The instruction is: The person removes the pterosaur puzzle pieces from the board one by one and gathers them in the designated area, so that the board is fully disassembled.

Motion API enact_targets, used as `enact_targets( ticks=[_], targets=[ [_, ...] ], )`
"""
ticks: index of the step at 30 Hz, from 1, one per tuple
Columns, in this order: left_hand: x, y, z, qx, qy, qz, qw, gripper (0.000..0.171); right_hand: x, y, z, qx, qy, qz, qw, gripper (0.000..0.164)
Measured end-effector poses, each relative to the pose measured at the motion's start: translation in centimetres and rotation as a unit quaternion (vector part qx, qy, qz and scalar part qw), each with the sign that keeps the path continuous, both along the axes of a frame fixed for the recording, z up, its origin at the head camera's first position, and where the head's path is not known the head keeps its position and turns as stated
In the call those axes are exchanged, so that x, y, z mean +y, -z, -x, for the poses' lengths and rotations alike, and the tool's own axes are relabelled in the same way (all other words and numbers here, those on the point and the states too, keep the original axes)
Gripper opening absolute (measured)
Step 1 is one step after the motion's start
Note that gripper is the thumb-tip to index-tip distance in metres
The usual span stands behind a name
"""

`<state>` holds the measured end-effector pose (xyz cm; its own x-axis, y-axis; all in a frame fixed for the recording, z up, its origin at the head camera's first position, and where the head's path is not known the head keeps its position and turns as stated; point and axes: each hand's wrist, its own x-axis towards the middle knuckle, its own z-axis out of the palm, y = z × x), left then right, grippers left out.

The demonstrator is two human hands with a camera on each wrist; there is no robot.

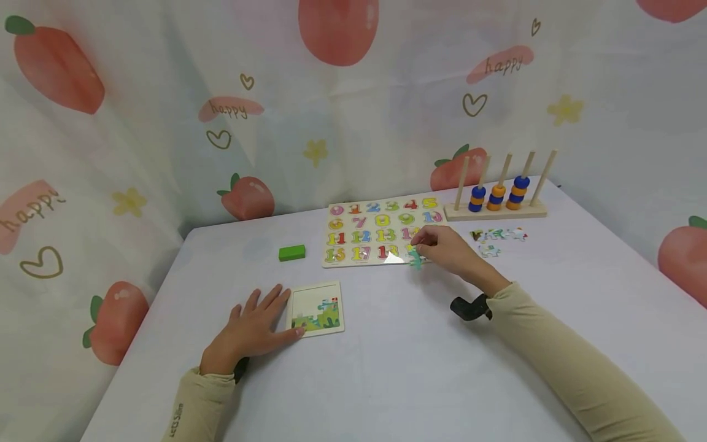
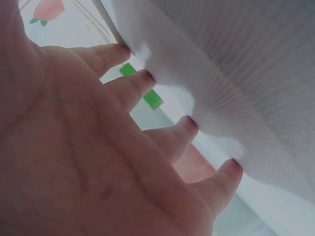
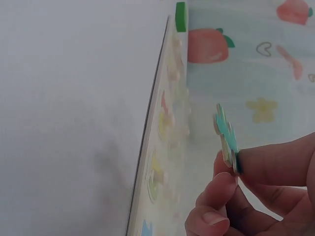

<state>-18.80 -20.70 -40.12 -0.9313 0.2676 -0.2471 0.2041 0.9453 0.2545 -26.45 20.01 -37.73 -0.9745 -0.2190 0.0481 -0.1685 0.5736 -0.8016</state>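
My right hand [image 1: 442,247] pinches a teal jigsaw piece [image 3: 226,133] between thumb and fingertips, raised over the front right part of the wooden number board [image 1: 353,264]. In the right wrist view the piece is seen almost edge-on. My left hand [image 1: 251,328] lies with fingers spread at the left side of a small square puzzle tray [image 1: 340,313], its thumb on the tray's lower left corner. Green and blue pieces [image 1: 323,318] fill the lower part and right side of that tray. The left fingertips [image 2: 231,169] press on the white cloth.
Several loose jigsaw pieces [image 1: 499,234] lie right of the number board. Behind them stands a wooden peg rack [image 1: 538,210] with blue and orange rings. A green block [image 1: 291,253] sits left of the board. A fruit-print curtain [image 1: 353,123] closes off the back.
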Motion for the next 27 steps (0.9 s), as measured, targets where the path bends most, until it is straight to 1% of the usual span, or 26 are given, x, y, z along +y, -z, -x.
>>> enact_targets(
  ticks=[6,15,22,27],
  targets=[
    [0.0,0.1,0.0,0.003,0.001,-0.001,1.0,0.098,2.9,-0.4,0.0,-0.004,0.023,-0.001,1.0,0.024],
    [0.0,0.2,0.1,0.008,0.001,0.003,1.0,0.098,7.2,-0.7,0.1,-0.018,0.054,-0.031,0.998,0.027],
    [0.0,0.5,0.2,0.003,-0.003,0.006,1.0,0.098,10.2,-0.3,0.1,-0.028,0.082,-0.049,0.995,0.029],
    [-0.2,0.5,0.2,0.002,-0.003,0.008,1.0,0.1,12.3,0.1,0.2,-0.028,0.093,-0.046,0.994,0.029]
  ],
)
